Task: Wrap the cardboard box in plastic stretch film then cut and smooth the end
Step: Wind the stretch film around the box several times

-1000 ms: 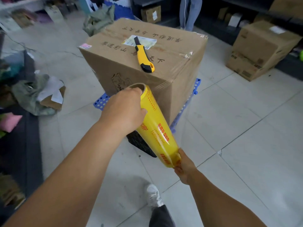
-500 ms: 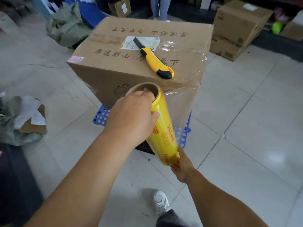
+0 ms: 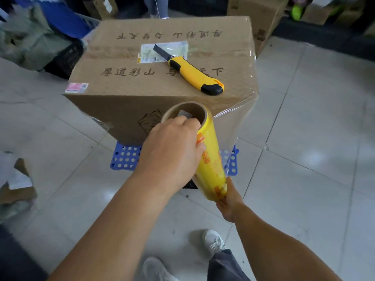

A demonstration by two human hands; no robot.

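Note:
A large brown cardboard box (image 3: 125, 86) with printed characters stands on a blue perforated stool (image 3: 124, 160). Clear film (image 3: 233, 126) stretches from the box's right front corner to a yellow stretch film roll (image 3: 211, 159), held upright and tilted in front of the box. My left hand (image 3: 172, 153) grips the roll's top end, fingers hooked into the cardboard core. My right hand (image 3: 230, 201) holds the roll's bottom end. A yellow and black utility knife (image 3: 192, 75) lies on top of the box with its blade out.
Another cardboard box (image 3: 255, 19) stands behind on the right. A grey-green bag (image 3: 30, 45) and a black crate (image 3: 65, 59) lie at the left. Torn cardboard and paper (image 3: 16, 183) sit on the tiled floor at the left edge. A person's legs are at the far top.
I have moved leftward around the box, so its front face now faces me. The roll has travelled along that face and more film has come off the right corner.

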